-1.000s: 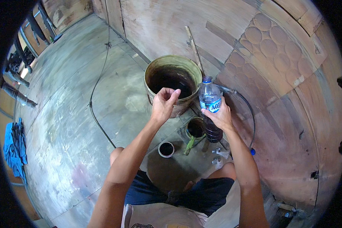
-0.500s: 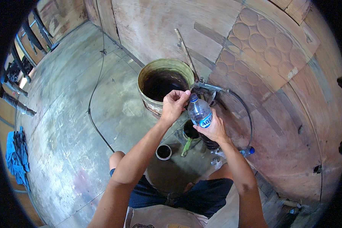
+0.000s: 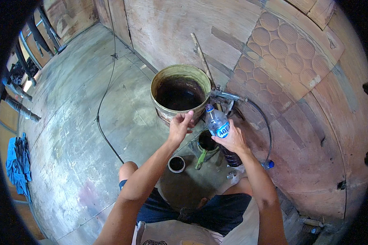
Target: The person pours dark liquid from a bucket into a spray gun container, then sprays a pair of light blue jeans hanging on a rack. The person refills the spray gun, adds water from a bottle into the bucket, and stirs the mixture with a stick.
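Note:
A clear plastic bottle [image 3: 217, 118] with a blue-and-white label is tilted slightly, its neck close to the bucket. My right hand [image 3: 234, 141] wraps round its middle; below the fingers its lower part looks dark. The bottle's top is blue, but whether a cap is on it I cannot make out. My left hand [image 3: 181, 127] is apart from the bottle, in front of the bucket's near rim, thumb raised and fingers loosely curled, with nothing visible in it. Beyond it stands a stained round bucket [image 3: 159, 104], dark inside.
Between my legs and the bucket sit a small cup of dark stuff [image 3: 176, 164] and a dark-filled dipper with a green handle [image 3: 200, 159]. A metal tool with a black hose [image 3: 261, 110] rests by the bucket. Blue cloth [image 3: 17, 163] hangs at far left; a cable [image 3: 100, 110] crosses the floor.
My left hand has drawn away from the bottle's top, down and toward me, and its pinch has loosened. The bottle in my right hand has shifted slightly right.

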Demonstrator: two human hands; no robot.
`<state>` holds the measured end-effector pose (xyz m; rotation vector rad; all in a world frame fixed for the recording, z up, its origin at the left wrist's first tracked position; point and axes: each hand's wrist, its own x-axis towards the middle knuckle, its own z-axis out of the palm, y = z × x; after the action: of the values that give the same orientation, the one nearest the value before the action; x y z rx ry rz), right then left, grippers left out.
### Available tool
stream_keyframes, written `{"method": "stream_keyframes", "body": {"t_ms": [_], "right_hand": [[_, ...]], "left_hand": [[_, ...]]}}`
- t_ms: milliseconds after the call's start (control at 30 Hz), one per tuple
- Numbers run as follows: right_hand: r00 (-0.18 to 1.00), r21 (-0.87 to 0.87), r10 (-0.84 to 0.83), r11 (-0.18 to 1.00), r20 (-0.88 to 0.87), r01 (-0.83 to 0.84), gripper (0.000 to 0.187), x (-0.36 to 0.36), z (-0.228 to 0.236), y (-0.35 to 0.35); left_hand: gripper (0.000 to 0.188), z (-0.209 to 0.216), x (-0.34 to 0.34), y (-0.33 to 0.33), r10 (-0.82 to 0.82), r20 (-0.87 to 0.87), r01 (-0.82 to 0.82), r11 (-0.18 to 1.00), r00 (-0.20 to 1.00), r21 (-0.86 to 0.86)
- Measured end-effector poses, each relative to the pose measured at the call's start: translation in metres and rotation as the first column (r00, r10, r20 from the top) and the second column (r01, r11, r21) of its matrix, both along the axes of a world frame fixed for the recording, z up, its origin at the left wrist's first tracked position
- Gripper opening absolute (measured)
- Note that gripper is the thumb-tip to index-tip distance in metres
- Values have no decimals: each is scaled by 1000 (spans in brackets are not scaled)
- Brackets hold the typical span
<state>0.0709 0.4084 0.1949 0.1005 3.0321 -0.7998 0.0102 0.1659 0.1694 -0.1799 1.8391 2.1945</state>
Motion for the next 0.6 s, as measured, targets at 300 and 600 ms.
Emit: {"method": "stream_keyframes", "body": {"t_ms": [300, 600], "right_hand": [[990, 292, -42, 956, 133, 1, 100, -48, 23, -5], [982, 382, 4, 921, 189, -77, 101, -83, 40, -20]], "left_hand": [[56, -97, 62, -80, -32, 134, 52, 988, 990, -145], [61, -152, 112, -151, -69, 151, 134, 868, 986, -478]]}}
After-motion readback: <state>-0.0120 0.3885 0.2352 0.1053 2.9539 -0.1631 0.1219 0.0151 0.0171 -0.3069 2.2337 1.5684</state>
